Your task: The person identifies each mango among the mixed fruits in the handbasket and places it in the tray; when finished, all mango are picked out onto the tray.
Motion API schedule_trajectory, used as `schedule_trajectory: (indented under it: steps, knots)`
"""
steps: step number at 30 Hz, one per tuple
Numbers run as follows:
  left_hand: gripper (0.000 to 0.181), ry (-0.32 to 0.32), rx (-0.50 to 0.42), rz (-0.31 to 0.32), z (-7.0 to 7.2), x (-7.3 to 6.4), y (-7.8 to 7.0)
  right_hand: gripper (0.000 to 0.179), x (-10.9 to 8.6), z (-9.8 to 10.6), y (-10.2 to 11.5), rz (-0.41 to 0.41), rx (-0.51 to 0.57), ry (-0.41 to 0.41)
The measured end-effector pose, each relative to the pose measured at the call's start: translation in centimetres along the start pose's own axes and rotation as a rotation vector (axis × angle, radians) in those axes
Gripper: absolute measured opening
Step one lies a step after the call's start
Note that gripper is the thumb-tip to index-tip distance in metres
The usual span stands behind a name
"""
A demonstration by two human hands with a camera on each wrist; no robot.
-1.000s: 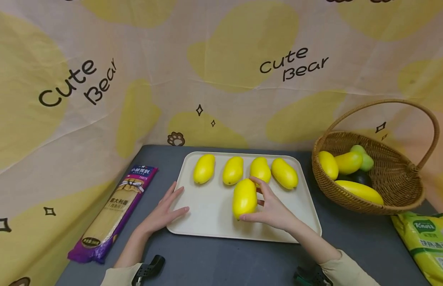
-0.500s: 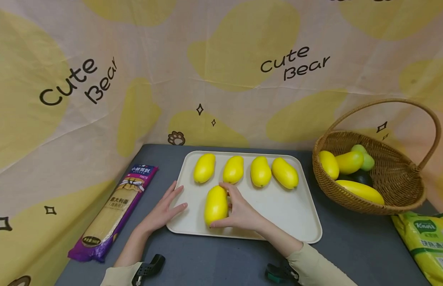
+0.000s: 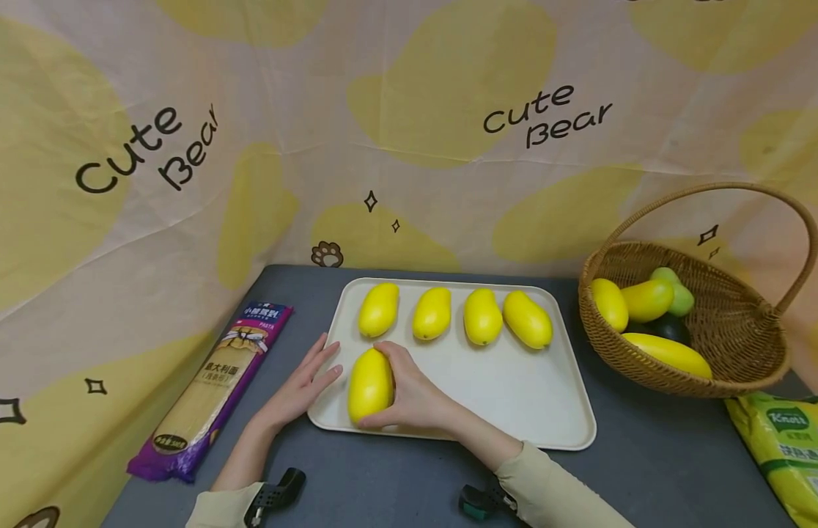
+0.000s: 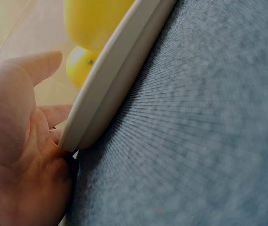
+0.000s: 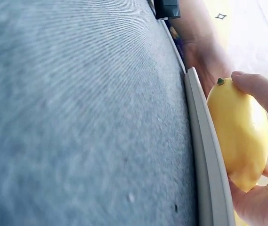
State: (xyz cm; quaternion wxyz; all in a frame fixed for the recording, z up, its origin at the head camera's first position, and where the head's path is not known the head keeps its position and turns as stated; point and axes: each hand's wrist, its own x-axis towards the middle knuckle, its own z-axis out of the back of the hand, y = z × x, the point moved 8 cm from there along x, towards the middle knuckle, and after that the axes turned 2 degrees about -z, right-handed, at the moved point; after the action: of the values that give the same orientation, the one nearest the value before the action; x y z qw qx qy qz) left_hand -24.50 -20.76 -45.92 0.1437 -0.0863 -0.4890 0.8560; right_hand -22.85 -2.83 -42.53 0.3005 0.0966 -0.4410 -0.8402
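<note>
At the front left of the white tray [image 3: 495,389], my right hand [image 3: 414,392] grips a yellow mango [image 3: 369,389] between thumb and fingers. In the right wrist view, the mango [image 5: 239,134] shows a small dark stem spot near my thumb, just inside the tray rim [image 5: 209,160]. My left hand [image 3: 298,392] lies at the tray's left edge with fingers fairly straight and the thumb over the rim. The left wrist view shows its palm right beside the tray corner [image 4: 101,89]. Several more mangoes [image 3: 432,314] sit in a row along the tray's far side.
A wicker basket [image 3: 739,345] with an arched handle stands at the right, holding yellow, green and dark produce. In front of it lies a green and yellow Knorr bag [image 3: 788,447]. A purple pasta packet [image 3: 214,389] lies left of the tray. A printed cloth [image 3: 409,132] hangs behind the table.
My right hand has carried the mango leftward across the tray, from below the row's middle to the front left. My left hand has stayed at the tray's left edge.
</note>
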Motion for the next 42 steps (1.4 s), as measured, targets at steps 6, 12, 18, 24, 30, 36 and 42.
schedule_trajectory:
  steps: [6,12,18,24,30,36,42]
  knots:
    - [0.061,-0.005,-0.012,0.014,-0.1,0.1,0.1,0.111,0.3,-0.6,0.1,0.01,-0.011,0.006]
    - [0.058,0.004,-0.034,0.018,0.0,0.1,-0.3,0.112,0.2,-1.1,0.2,-0.006,-0.021,0.025]
    - [0.059,0.008,-0.029,0.029,0.0,0.1,0.0,0.112,0.1,-1.2,0.4,-0.001,-0.032,0.03]
    - [0.062,0.006,-0.035,0.04,-0.2,0.2,0.2,0.112,0.1,-1.3,0.4,-0.004,-0.026,0.043]
    - [0.061,0.013,-0.028,0.033,-0.1,0.1,0.0,0.112,0.2,-1.4,0.4,-0.009,-0.028,0.05]
    - [0.062,0.015,-0.026,0.039,-0.2,0.1,0.0,0.113,0.3,-1.5,0.3,-0.009,-0.041,0.049]
    - [0.062,0.016,-0.029,0.039,-0.2,0.1,0.1,0.112,0.3,-1.6,0.2,-0.019,-0.034,0.048]
